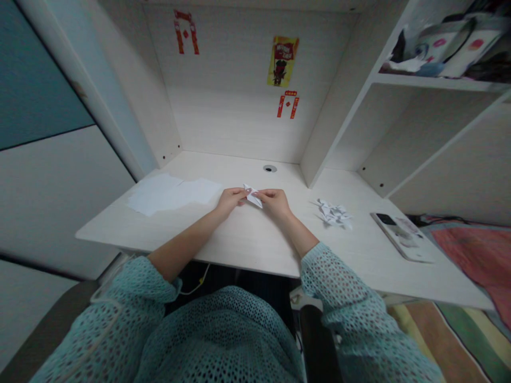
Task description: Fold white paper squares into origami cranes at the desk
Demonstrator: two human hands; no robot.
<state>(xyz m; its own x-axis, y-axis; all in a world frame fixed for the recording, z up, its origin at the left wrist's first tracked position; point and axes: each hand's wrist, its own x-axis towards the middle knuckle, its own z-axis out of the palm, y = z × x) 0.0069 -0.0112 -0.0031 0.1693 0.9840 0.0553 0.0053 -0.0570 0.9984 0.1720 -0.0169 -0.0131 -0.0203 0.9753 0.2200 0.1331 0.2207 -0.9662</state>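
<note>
Left hand (230,201): narrow grip, pinching the left end of the folded white paper (254,196)
Right hand (276,204): narrow grip, pressing on the paper's right side
Folded white paper: centre of the frame, between both hands, over the desk (247,239)
Left of the hands: flat white sheet (171,192) lying on the desk
Right of the hands: white paper scraps (333,214) in a small heap, then a phone (401,236) near the desk's right edge
Upper right: shelf (435,81) holding assorted items

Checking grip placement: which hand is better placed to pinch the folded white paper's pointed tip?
Probably the left hand: its fingers reach the pointed tip of the folded white paper; the right hand holds further along.
</note>
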